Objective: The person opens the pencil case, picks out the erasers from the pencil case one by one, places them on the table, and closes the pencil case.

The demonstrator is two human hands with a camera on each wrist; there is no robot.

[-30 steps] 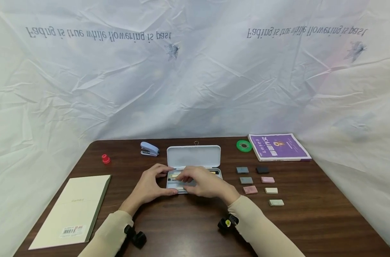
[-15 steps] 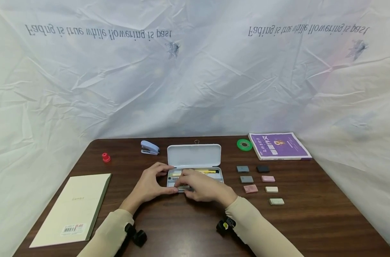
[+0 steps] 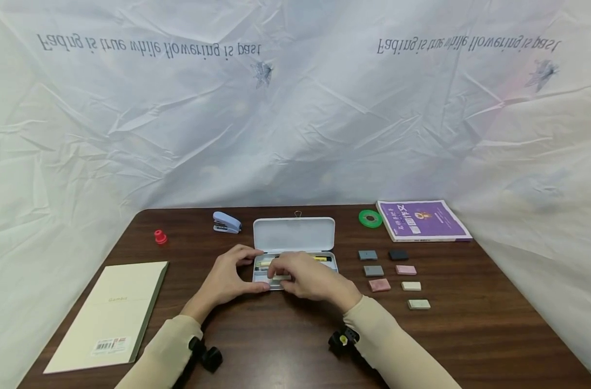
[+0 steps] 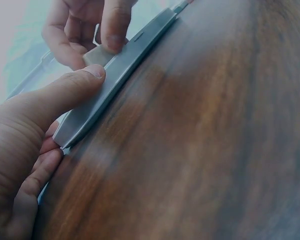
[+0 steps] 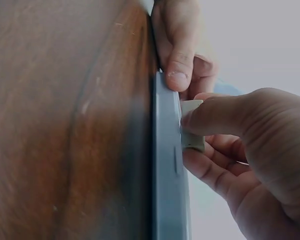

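An open pencil case (image 3: 293,235) of light grey metal stands in the middle of the table, lid raised. My left hand (image 3: 229,274) holds its left end, thumb on the front rim and fingers round the side. Over the front part of the case my right hand (image 3: 311,276) pinches a pale eraser (image 5: 192,142) between thumb and fingers. The left wrist view shows this eraser just behind the front rim. A yellow pencil (image 3: 322,259) and other pens lie in the back of the case, partly hidden by my right hand.
Several grey, black, pink and white erasers (image 3: 380,285) lie to the right. Behind them are a green ring (image 3: 370,219) and a purple book (image 3: 424,221). On the left are a cream notebook (image 3: 108,319), a red cap-like piece (image 3: 160,236) and a blue stapler (image 3: 226,222).
My right hand dips towards the front compartment, then rises slightly, the pale eraser in its fingers. My left hand stays on the case's left end.
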